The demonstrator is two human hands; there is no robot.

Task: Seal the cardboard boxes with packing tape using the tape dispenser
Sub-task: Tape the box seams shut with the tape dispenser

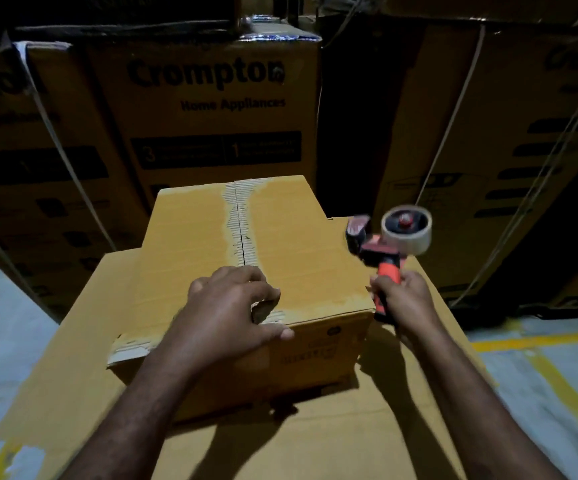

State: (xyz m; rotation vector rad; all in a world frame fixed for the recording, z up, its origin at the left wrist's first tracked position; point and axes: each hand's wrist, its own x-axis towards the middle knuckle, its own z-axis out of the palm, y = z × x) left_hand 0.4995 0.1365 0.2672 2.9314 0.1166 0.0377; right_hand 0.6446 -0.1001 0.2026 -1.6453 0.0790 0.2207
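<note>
A closed brown cardboard box (301,251) stands on a larger flat carton (315,438). Its top flaps meet at a centre seam where the surface is torn pale. My left hand (232,310) rests on the near top edge of the box over the seam, fingers curled over the edge and thumb on the front face. My right hand (407,303) grips the orange handle of a tape dispenser (389,247), held in the air just right of the box's near right corner. A roll of clear tape sits on the dispenser, which is blurred.
Tall strapped cartons (211,109) printed "Crompton Home Appliances" stand behind and to both sides. A dark gap (350,133) lies between two of them. The grey floor (557,375) at the right carries yellow painted lines.
</note>
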